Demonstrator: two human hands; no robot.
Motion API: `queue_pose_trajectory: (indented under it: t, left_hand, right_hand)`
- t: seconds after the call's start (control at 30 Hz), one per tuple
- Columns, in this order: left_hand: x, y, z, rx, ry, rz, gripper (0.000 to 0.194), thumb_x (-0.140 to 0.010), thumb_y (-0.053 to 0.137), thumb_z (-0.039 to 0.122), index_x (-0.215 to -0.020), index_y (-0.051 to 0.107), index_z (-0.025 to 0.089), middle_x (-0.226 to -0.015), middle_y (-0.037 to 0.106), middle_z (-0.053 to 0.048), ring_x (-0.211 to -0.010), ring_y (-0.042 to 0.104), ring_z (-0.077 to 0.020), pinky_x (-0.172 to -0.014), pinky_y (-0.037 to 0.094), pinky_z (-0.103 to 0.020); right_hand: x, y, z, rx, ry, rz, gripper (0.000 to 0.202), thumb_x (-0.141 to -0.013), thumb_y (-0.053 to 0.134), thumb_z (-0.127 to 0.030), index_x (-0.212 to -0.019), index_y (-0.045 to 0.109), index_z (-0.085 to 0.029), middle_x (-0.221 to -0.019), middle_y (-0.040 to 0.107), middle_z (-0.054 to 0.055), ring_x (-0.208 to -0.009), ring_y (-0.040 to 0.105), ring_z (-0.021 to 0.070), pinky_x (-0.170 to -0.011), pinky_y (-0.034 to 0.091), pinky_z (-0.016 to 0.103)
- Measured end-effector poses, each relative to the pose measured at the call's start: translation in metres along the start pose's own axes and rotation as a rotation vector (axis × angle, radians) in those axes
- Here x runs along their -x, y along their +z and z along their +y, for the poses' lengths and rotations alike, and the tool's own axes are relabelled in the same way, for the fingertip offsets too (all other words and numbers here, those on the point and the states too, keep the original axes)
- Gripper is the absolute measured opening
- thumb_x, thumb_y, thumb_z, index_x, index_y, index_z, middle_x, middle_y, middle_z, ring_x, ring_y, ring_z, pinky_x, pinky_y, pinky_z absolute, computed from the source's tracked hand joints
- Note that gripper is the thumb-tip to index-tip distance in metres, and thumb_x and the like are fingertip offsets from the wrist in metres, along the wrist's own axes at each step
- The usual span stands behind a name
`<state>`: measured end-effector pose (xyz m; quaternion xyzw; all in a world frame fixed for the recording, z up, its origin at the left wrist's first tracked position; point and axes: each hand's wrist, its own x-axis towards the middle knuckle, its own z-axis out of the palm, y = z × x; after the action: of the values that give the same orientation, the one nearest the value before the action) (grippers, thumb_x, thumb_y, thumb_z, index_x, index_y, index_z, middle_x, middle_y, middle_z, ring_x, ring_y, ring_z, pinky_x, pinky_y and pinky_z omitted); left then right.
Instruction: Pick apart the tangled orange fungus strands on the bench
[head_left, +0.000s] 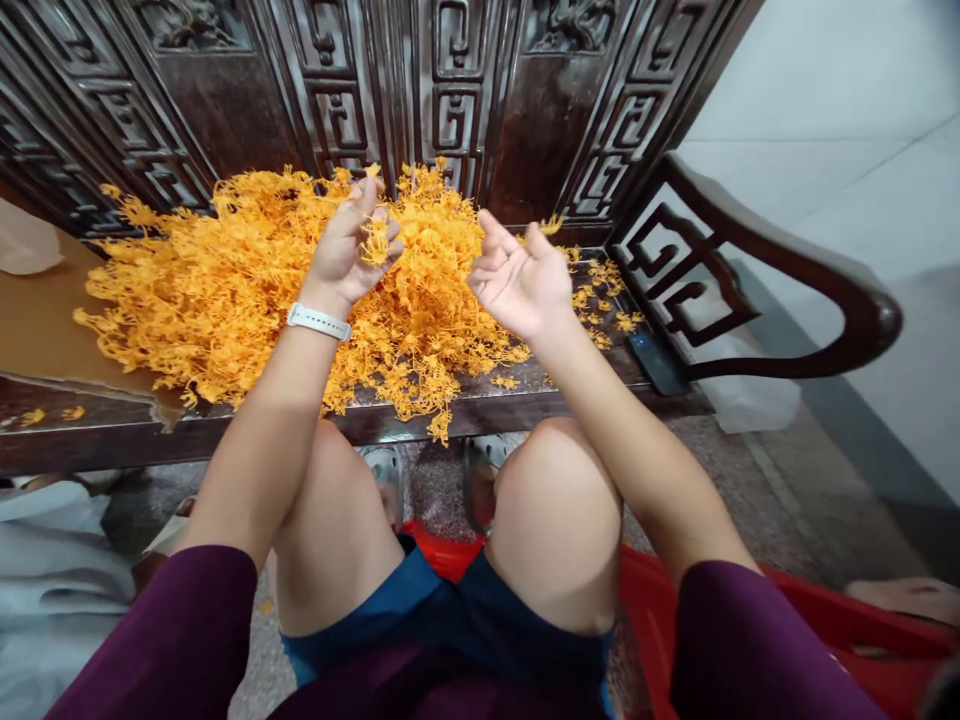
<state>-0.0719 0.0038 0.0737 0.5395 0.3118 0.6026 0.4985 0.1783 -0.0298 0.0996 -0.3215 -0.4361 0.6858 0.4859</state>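
Note:
A big heap of orange plastic pieces (225, 290), small with thin spidery legs, is piled on a dark carved wooden bench (495, 400). Above the heap's middle, my left hand (352, 240) has its fingers curled around an orange plastic piece (374, 243); another bit of orange shows at its fingertips. My right hand (521, 270) is turned palm up over the heap's right side, fingers loosely spread and nothing in the palm. Just beyond its thumb is a single orange piece (552, 225); whether the thumb touches it I cannot tell.
Loose orange pieces (600, 290) are scattered at the bench's right end, near a dark phone (656, 362) and the curved armrest (810, 260). Brown cardboard (45, 320) lies at the left. Beneath me is a red plastic seat (652, 620). A pale bag (60, 560) stands lower left.

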Motion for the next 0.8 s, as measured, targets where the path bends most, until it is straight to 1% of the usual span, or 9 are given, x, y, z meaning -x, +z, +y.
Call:
queue_pose_trajectory:
  t: [0.1,0.17,0.23,0.37,0.43,0.53,0.63,0.7,0.8]
  left_hand:
    - [0.001,0.010,-0.005,0.030,-0.011,0.006,0.040,-0.103,0.066,0.067,-0.093,0.064,0.028,-0.063,0.051,0.004,-0.070,0.065,-0.0122,-0.062,0.047,-0.028]
    - [0.002,0.018,-0.007,0.026,0.006,-0.002,0.042,-0.094,0.081,0.063,-0.098,0.064,0.025,-0.072,0.055,0.004,-0.071,0.066,-0.0111,-0.063,0.046,-0.026]
    - [0.004,0.025,-0.008,0.000,0.012,-0.033,0.050,-0.084,0.093,0.059,-0.100,0.064,0.022,-0.078,0.057,0.004,-0.073,0.067,-0.0103,-0.064,0.045,-0.023]
    - [0.008,0.039,-0.006,-0.101,-0.054,-0.085,0.050,-0.083,0.095,0.055,-0.101,0.064,0.020,-0.080,0.060,0.001,-0.072,0.066,-0.0112,-0.064,0.042,-0.024]
    - [0.009,0.044,-0.004,-0.128,-0.045,-0.107,0.050,-0.082,0.095,0.055,-0.098,0.064,0.020,-0.079,0.061,0.001,-0.068,0.062,-0.0100,-0.063,0.043,-0.025]
    - [0.010,0.048,-0.003,-0.157,-0.010,-0.108,0.050,-0.079,0.098,0.054,-0.092,0.064,0.020,-0.079,0.061,0.001,-0.067,0.060,-0.0091,-0.064,0.046,-0.025]
    - [0.009,0.048,-0.003,-0.155,-0.006,-0.080,0.050,-0.077,0.099,0.052,-0.090,0.063,0.021,-0.079,0.060,0.001,-0.070,0.061,-0.0098,-0.066,0.048,-0.026]
    - [0.007,0.047,-0.005,-0.132,0.002,-0.052,0.048,-0.081,0.097,0.052,-0.092,0.062,0.021,-0.079,0.059,0.002,-0.070,0.062,-0.0100,-0.068,0.050,-0.026]
    - [0.004,0.045,-0.008,-0.068,0.024,-0.017,0.040,-0.090,0.091,0.046,-0.093,0.060,0.022,-0.083,0.058,0.002,-0.070,0.061,-0.0087,-0.071,0.052,-0.026]
  right_hand:
    - [0.001,0.006,0.009,-0.153,0.222,-0.016,0.009,-0.100,0.065,-0.027,-0.102,0.070,-0.020,-0.068,0.061,-0.005,-0.055,0.045,0.0092,-0.055,0.041,0.023]
    - [0.001,0.009,0.012,-0.147,0.265,-0.024,0.005,-0.096,0.067,-0.021,-0.100,0.070,-0.019,-0.065,0.059,-0.006,-0.053,0.043,0.0085,-0.053,0.040,0.023]
    - [0.000,0.011,0.013,-0.086,0.237,-0.025,0.009,-0.094,0.074,-0.027,-0.098,0.069,-0.021,-0.066,0.060,-0.006,-0.053,0.044,0.0093,-0.053,0.040,0.024]
    - [0.000,0.012,0.013,0.060,0.150,-0.051,0.032,-0.091,0.084,-0.050,-0.094,0.066,-0.024,-0.071,0.061,-0.003,-0.059,0.048,0.0123,-0.057,0.043,0.029]
    - [0.002,0.013,0.014,0.138,0.097,-0.069,0.037,-0.088,0.088,-0.053,-0.092,0.064,-0.025,-0.075,0.061,-0.002,-0.063,0.049,0.0135,-0.058,0.042,0.030]
    - [0.005,0.014,0.017,0.260,0.002,-0.077,0.037,-0.085,0.095,-0.043,-0.087,0.063,-0.024,-0.080,0.060,-0.001,-0.066,0.049,0.0128,-0.060,0.042,0.030]
    - [0.007,0.012,0.019,0.309,-0.031,-0.106,0.027,-0.085,0.092,-0.030,-0.087,0.066,-0.023,-0.084,0.062,0.000,-0.069,0.052,0.0122,-0.062,0.044,0.030]
    - [0.007,0.011,0.019,0.296,-0.034,-0.125,0.020,-0.085,0.089,-0.022,-0.090,0.069,-0.022,-0.086,0.065,0.001,-0.071,0.054,0.0121,-0.064,0.047,0.030]
    - [0.006,0.008,0.020,0.266,-0.038,-0.145,0.018,-0.083,0.086,-0.014,-0.092,0.072,-0.021,-0.088,0.067,0.002,-0.075,0.055,0.0121,-0.068,0.051,0.029]
